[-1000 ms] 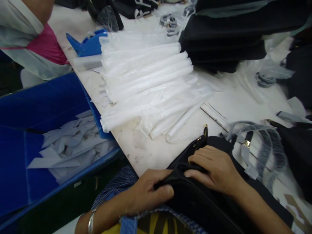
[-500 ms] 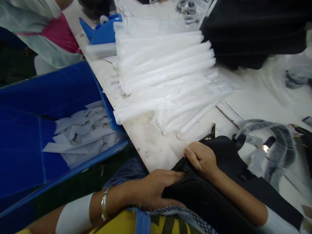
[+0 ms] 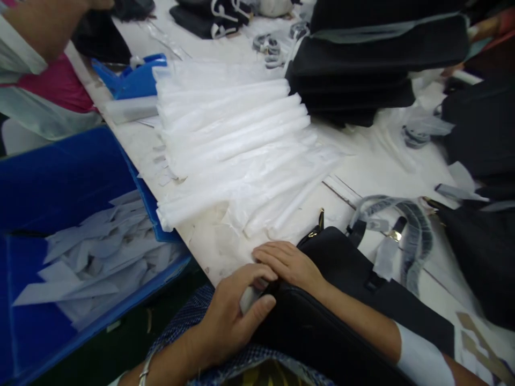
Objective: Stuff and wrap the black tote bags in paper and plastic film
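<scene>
At bottom centre the left hand (image 3: 231,319) pinches a pale piece (image 3: 248,298) at the end of the black bag (image 3: 346,279), where the right hand (image 3: 289,262) lies open and flat. Beyond, white sleeves (image 3: 233,139) crowd mid-frame, with a blue bin (image 3: 60,177) of paper strips (image 3: 88,257) at left and a wrapped strap (image 3: 414,225) at right. Stacked bags (image 3: 362,59) fill the upper right, and another person's arm (image 3: 40,27) shows at upper left.

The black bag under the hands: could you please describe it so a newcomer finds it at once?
On the white table, before the fan of white plastic sleeves, a black bag lies at the near edge. Unlike the stacked black bags behind, it has the left hand and right hand on it.
</scene>
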`<state>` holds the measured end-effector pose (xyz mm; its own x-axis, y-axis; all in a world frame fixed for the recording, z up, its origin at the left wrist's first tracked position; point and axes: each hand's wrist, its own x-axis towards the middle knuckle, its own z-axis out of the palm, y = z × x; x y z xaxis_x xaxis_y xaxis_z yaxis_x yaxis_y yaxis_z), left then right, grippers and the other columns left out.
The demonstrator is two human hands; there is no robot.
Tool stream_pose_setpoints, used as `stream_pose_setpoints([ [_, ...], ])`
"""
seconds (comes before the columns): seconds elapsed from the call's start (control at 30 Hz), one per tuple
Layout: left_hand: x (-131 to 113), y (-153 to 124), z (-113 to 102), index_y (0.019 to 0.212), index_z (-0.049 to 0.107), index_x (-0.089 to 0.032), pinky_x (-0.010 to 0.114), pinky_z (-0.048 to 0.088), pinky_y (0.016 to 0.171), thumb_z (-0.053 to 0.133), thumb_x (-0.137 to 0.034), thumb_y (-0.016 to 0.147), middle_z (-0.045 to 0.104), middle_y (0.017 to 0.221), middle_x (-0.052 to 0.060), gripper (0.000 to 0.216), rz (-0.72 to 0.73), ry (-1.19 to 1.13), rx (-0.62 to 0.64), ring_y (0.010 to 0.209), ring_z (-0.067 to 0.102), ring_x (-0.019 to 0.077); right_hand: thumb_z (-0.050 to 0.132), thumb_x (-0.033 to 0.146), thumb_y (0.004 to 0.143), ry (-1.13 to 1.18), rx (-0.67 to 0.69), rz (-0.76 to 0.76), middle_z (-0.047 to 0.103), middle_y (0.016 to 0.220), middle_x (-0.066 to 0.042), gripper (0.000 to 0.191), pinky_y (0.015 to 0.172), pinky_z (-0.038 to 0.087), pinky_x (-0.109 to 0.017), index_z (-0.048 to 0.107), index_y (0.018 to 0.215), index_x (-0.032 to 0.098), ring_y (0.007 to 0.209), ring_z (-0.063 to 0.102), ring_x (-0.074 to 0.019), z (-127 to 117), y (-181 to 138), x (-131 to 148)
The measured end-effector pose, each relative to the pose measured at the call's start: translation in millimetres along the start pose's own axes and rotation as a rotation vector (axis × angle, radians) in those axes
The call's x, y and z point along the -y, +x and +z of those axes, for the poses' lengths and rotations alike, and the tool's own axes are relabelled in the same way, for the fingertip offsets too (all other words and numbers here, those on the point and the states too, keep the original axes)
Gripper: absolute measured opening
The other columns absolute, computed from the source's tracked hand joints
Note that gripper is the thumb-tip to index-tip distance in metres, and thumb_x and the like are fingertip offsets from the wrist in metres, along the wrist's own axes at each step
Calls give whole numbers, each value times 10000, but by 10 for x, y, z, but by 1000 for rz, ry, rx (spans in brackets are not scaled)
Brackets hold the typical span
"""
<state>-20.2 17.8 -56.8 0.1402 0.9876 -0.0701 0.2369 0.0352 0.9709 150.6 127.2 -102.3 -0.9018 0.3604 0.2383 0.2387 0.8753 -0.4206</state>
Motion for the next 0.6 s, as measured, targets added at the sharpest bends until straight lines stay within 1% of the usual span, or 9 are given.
stream_pose_setpoints([
  [0.07,4,57,79,1246,555,-225,338,463,986,619,-427,880,627,1222,96,423,209,63,69,1121,582,231,498,244,972,25,20,10,612,1319,-89,401,1053,449,-401,483,1367,181,1252,508,-213,28,-14,-28],
  [0.1,-4,86,118,1272,545,-239,344,463,997,663,-433,848,617,1251,98,481,262,94,111,1146,575,239,494,240,974,40,16,18,592,1349,-84,403,1077,434,-400,477,1374,188,1278,488,-207,31,-26,-41],
  [0.13,-19,112,151,1278,543,-246,340,475,986,695,-442,821,626,1240,94,521,261,121,134,1135,585,240,492,241,975,62,13,21,571,1375,-86,404,1101,415,-403,476,1375,184,1302,468,-205,18,-42,-53],
  [0.23,-98,170,175,1192,584,-228,328,518,903,707,-468,798,688,1093,72,478,83,174,116,1001,640,228,468,237,978,138,-4,-3,531,1412,-136,399,1140,364,-447,489,1362,130,1356,413,-223,-163,-138,-67],
  [0.3,-160,198,126,1090,620,-215,328,530,849,666,-476,823,702,1019,63,376,-14,221,155,931,653,225,424,183,973,183,-17,7,526,1415,-151,371,1140,356,-460,537,1321,120,1361,411,-227,-421,-274,-44],
  [0.33,-184,211,93,1045,631,-212,328,531,830,639,-470,841,704,998,61,328,-34,247,190,915,655,224,407,163,971,209,-26,53,540,1403,-140,358,1129,372,-444,575,1286,135,1345,435,-221,-584,-376,-18],
  [0.4,-206,229,32,1000,641,-211,334,524,844,605,-457,858,707,1019,67,286,-35,283,254,951,654,234,424,193,974,295,-23,247,606,1335,-94,327,1077,431,-373,637,1223,188,1257,532,-197,-941,-658,75],
  [0.5,-164,226,5,993,652,-216,346,499,917,591,-484,844,696,1140,76,313,-16,282,241,1065,638,256,493,360,969,394,-56,683,715,1133,-29,299,943,512,-304,672,1184,253,1047,658,-183,-1386,-1275,347],
  [0.6,-83,185,40,1011,658,-224,340,496,904,589,-577,806,706,1120,57,414,-72,308,123,1043,643,265,488,505,939,224,-238,1121,736,1055,-37,377,918,511,-368,710,1102,248,1001,666,-244,-1514,-1969,779],
])
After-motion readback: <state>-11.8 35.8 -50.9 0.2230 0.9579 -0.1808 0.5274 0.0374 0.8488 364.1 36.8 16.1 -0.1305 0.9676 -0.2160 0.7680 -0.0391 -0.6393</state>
